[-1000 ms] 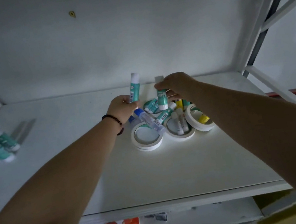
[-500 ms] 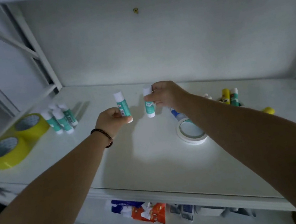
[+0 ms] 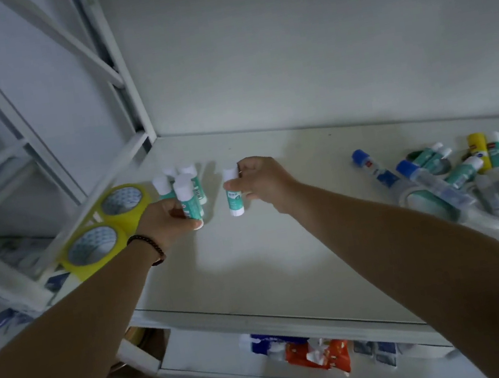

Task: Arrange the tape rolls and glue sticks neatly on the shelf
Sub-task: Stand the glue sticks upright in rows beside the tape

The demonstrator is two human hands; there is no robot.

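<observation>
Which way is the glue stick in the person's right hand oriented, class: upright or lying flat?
Upright. The right hand pinches the glue stick with its white cap on top and its base pointing down at the shelf.

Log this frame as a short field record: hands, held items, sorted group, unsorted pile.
left hand: grips an upright teal glue stick beside the standing group
right hand: pinches another teal glue stick, upright
sorted group: standing glue sticks next to two yellow tape rolls
unsorted pile: glue sticks and white tape rolls at shelf right
</observation>
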